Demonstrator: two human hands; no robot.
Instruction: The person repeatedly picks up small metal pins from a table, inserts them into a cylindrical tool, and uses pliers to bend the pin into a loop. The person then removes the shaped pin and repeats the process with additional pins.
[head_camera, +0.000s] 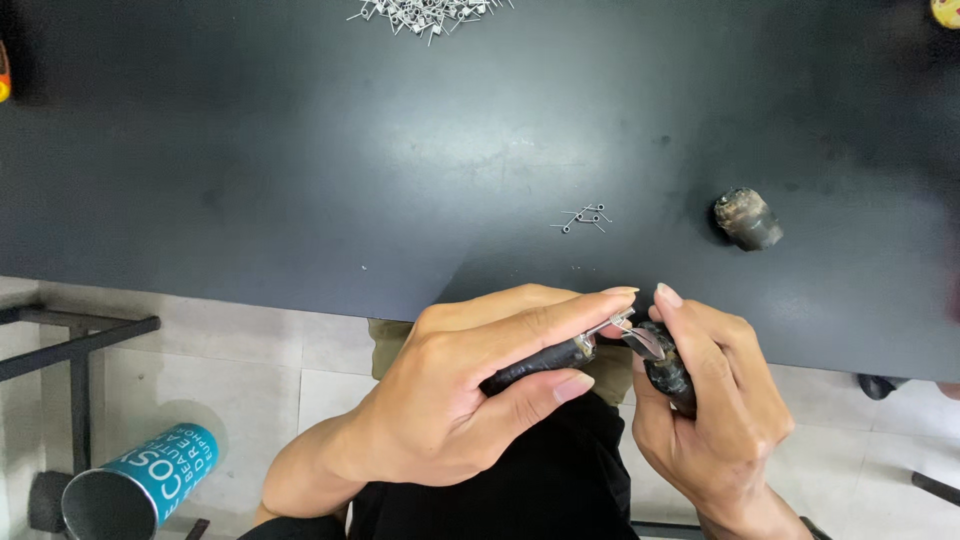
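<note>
My left hand (470, 395) grips a thin black-handled tool (545, 362) whose metal tip points right. My right hand (705, 395) is closed around a dark, worn cylindrical piece (668, 368), held just below the table's near edge. The tool's tip meets a small shiny metal part (640, 340) at the top of that piece. On the black table (300, 180) just above the hands lie a few small bent wire pieces (584, 218). A second dark cylindrical piece (747, 218) stands on the table to the right.
A heap of several small wire pieces (430, 12) lies at the table's far edge. A teal metal cup (140, 485) lies on the tiled floor at lower left, beside a black metal frame (75, 345). A yellow object (945, 12) sits at the top right corner.
</note>
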